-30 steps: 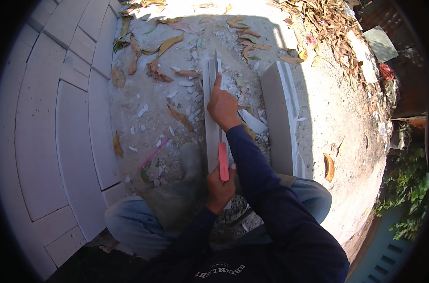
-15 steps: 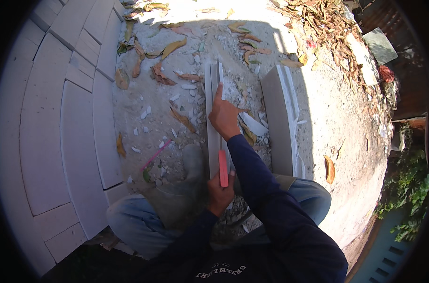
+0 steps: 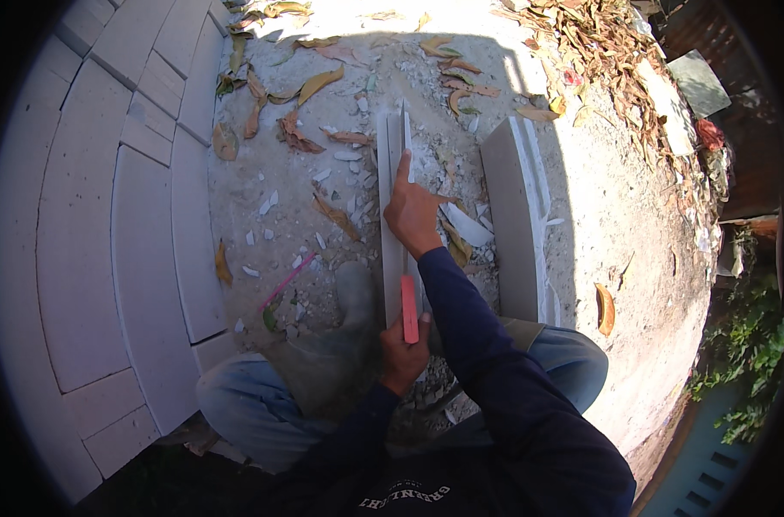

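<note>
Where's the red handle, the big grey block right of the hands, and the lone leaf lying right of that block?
Red handle (image 3: 410,308), head view: its middle.
Grey block (image 3: 510,226), head view: its flat left side.
Leaf (image 3: 607,308), head view: middle of its curve.

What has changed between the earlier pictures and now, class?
The red-handled tool has slid slightly toward the person, together with the left hand holding it; the right hand has drawn back the same way along the narrow pale block. Nothing was newly gripped or released. The wider block at right has stayed put.
</note>
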Demonstrator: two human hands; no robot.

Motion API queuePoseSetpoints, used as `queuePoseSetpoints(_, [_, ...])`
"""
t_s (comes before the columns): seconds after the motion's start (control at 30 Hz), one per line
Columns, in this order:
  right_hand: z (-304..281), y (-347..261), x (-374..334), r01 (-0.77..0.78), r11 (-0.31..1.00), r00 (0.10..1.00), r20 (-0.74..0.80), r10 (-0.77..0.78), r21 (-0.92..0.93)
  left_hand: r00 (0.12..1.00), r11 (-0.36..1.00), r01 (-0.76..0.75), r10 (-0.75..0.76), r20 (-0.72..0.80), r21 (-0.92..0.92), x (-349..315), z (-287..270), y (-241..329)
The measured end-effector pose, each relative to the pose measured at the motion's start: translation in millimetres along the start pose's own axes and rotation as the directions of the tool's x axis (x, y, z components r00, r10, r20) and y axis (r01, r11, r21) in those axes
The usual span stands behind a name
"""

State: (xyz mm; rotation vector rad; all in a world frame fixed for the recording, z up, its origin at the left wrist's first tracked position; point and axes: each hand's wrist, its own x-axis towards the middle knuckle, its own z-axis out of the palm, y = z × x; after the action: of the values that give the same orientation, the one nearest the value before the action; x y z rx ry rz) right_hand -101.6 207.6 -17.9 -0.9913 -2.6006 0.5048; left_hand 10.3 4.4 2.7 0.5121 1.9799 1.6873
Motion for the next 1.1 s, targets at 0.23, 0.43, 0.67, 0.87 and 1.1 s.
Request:
queuePoseSetpoints(0.23, [-3,1,-3,-0.044,0.995,0.998,0.043,0.040,0.086,0.999,0.998,0.002,-0.004,0.034,0.066,-5,0,-1])
queuePoseSetpoints(0.43, [-2,4,10,-0.024,0.999,0.999,0.041,0.022,0.047,0.999,0.999,0.044,-0.044,0.024,0.019,4,7,9])
queuePoseSetpoints(0.67, [2,8,50,-0.015,1.000,1.000,-0.022,0.014,-0.013,0.999,0.999,-0.002,0.003,0.032,-0.049,46,9,16])
queuePoseSetpoints(0.87, [0,-5,32,-0.033,0.999,0.999,0.010,0.033,-0.021,0.999,0.997,0.034,-0.032,0.042,-0.065,34,-3,13])
queuePoseSetpoints(1.1, [-2,-3,15,0.004,1.000,1.000,0.005,-0.004,-0.016,0.997,0.997,0.069,-0.067,0.039,-0.042,13,-6,12])
